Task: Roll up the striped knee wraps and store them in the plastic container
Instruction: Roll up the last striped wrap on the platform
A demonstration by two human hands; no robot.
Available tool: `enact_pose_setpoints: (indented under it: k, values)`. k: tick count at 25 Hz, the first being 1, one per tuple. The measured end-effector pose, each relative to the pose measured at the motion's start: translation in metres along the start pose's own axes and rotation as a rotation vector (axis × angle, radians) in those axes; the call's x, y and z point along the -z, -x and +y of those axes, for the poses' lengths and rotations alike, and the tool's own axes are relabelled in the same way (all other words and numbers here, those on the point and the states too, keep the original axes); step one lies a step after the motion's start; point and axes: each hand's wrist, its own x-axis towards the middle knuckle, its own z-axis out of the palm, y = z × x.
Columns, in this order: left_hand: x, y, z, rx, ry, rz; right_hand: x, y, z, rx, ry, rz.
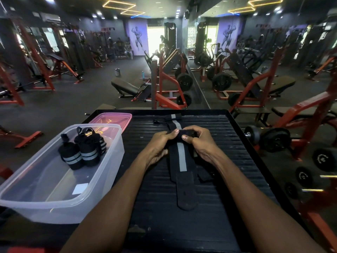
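While two rolled wraps (82,150) sit in container (60,203), left hand (160,145), right hand (198,143) grip knee wrap (182,157).

No text can be read. The white label (80,189) inside the plastic container (102,183) looks blank, and the markings on the weight plates (324,159) to its right are too blurred.

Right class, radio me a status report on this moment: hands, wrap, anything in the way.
Left hand and right hand both gripping black grey-striped knee wrap, partly rolled. Two rolled wraps upright in clear plastic container. Nothing in the way.
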Motion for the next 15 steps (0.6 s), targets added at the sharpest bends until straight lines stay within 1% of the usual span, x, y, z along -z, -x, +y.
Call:
enact_pose_setpoints:
  k: [1, 3, 5, 7, 9, 12, 13, 15]
  values:
    - [-0.0001, -0.0005, -0.0003, 0.025, 0.004, -0.001, -0.0006, 0.0001, -0.0007, 0.014, 0.007, 0.003]
    - [0.0021, -0.003, -0.0016, -0.01, -0.064, 0.042, -0.0018, -0.0005, -0.0023, -0.01, -0.032, -0.01]
    - [0.005, -0.0029, -0.002, -0.059, -0.103, 0.062, -0.0022, -0.0005, -0.0037, -0.116, -0.108, -0.064]
    - [0.0068, -0.0008, -0.0001, -0.076, -0.087, 0.061, -0.0014, 0.0015, -0.0045, -0.197, -0.127, -0.119]
    - [0.0076, -0.0021, 0.0002, -0.082, -0.054, 0.028, -0.0015, 0.0024, -0.0059, -0.133, -0.127, -0.093]
    - [0.0013, -0.0019, 0.0012, -0.018, 0.069, -0.032, -0.0047, 0.0046, -0.0083, -0.019, -0.141, -0.034]
    - [-0.0004, -0.0033, 0.0008, -0.001, 0.08, -0.019, -0.0053, 0.0048, -0.0089, -0.01, -0.136, -0.025]
    - [-0.0017, -0.0041, 0.0012, -0.016, 0.01, 0.049, -0.0058, 0.0035, -0.0083, -0.026, -0.135, -0.026]
